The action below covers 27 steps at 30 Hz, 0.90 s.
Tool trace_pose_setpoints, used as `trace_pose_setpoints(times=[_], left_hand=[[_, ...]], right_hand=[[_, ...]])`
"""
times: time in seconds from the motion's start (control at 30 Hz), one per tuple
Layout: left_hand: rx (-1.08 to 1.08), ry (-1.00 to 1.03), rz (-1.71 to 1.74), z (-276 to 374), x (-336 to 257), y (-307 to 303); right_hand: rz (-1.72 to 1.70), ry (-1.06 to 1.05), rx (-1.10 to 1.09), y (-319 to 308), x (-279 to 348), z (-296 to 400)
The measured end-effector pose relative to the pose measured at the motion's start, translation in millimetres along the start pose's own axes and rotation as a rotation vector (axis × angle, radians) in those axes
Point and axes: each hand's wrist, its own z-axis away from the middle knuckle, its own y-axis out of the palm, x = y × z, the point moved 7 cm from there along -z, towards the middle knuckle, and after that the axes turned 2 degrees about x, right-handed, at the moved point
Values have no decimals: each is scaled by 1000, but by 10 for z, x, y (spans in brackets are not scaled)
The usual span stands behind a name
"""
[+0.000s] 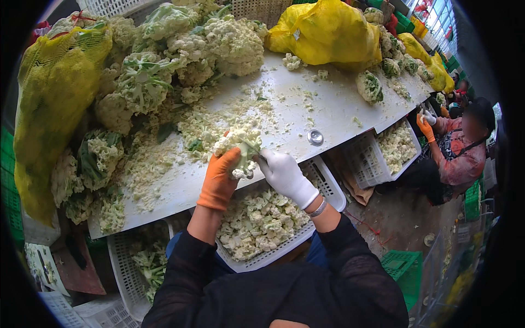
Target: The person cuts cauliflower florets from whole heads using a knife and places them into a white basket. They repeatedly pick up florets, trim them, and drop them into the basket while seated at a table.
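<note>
My left hand, in an orange glove, grips a piece of cauliflower with its stalk side turned to the right. In a white glove, my right hand is closed around a small knife, mostly hidden by the fingers. Its blade meets the pale green stalk. Both hands are above the front edge of the white table. Below them, a white perforated crate holds many cut cauliflower florets.
Whole cauliflower heads are piled at the back left beside a yellow mesh sack. Another yellow sack lies at the back. A round metal object rests near the table edge. A crate of trimmings stands lower left. A co-worker sits at right.
</note>
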Motion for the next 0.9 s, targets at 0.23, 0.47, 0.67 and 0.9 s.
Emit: trace_pose_setpoints(times=[0.23, 0.47, 0.67, 0.9], left_hand=[[20, 42, -29, -136, 86, 28], [-24, 154, -227, -104, 87, 60], [-164, 199, -314, -123, 119, 93], [-38, -14, -156, -111, -55, -4]], right_hand=[[-257, 101, 69, 61, -245, 35], [-161, 153, 81, 101, -349, 54], [247, 128, -41, 143, -566, -7], [-381, 207, 96, 20, -459, -48]])
